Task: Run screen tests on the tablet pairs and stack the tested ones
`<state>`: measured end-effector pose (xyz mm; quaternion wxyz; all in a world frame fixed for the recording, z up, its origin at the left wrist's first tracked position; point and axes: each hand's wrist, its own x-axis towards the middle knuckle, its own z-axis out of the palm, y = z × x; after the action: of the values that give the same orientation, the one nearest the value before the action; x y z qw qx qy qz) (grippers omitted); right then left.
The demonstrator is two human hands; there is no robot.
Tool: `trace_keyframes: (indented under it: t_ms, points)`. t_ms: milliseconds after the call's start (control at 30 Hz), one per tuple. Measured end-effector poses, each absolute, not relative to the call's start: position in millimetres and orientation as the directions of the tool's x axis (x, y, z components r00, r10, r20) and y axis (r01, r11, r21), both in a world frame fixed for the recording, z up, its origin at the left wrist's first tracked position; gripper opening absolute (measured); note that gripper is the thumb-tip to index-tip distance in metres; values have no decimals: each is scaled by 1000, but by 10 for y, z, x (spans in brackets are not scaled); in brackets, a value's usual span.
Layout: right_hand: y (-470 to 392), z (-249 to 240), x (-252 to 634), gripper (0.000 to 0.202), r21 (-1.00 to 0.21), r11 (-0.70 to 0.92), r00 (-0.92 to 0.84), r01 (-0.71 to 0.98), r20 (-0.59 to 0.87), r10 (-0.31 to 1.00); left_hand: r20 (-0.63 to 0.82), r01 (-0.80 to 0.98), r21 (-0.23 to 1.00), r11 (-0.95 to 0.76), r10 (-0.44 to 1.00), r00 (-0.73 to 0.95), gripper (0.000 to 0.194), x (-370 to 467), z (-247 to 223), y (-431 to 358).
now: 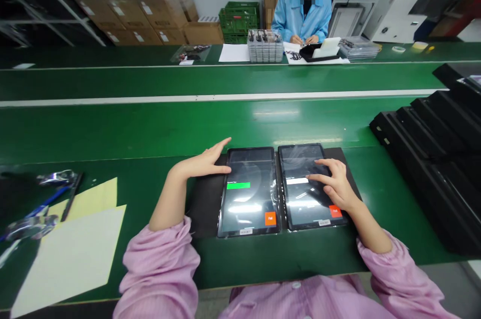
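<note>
Two tablets lie side by side on a black mat (205, 209) on the green bench. The left tablet (250, 196) shows a green bar and an orange "Fail" square on a dark screen. The right tablet (306, 209) has a white bar and a similar orange square. Beside the left tablet's upper left edge is my left hand (208, 163), thumb and fingers apart, holding nothing. My right hand (336, 184) is over the right tablet, fingers spread, its index fingertip at the white bar. Whether that fingertip presses the glass, I cannot tell.
Black trays (424, 158) are stacked at the right. Paper sheets (75, 254), a black pen (71, 196) and plastic-wrapped items lie at the left. Beyond the white strip (225, 97), a person in a blue coat (304, 13) sits behind stacked clear trays (265, 46).
</note>
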<state>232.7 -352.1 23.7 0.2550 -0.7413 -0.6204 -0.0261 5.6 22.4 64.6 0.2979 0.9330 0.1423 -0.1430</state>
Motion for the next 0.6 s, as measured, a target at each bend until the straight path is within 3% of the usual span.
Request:
trace_keyframes:
  t_ms: [133, 267, 400, 467, 600]
  points:
    - [-3541, 219, 2417, 69, -314, -101, 218, 944, 365, 905, -304, 403, 565, -720, 273, 913, 98, 124, 445, 385]
    - [-3642, 60, 2836, 76, -499, -253, 513, 829, 501, 697, -225, 479, 538, -694, 429, 875, 86, 266, 335, 291]
    - [-3657, -198, 3194, 79, -675, -342, 687, 654, 341, 642, -182, 573, 444, -688, 557, 810, 80, 310, 287, 137]
    - [-3650, -266, 3245, 80, -680, -377, 698, 629, 280, 658, -182, 589, 423, -689, 572, 800, 78, 292, 280, 112]
    - [-3636, -184, 3223, 69, -572, -446, 671, 689, 269, 691, -233, 543, 435, -718, 493, 838, 71, 260, 379, 117]
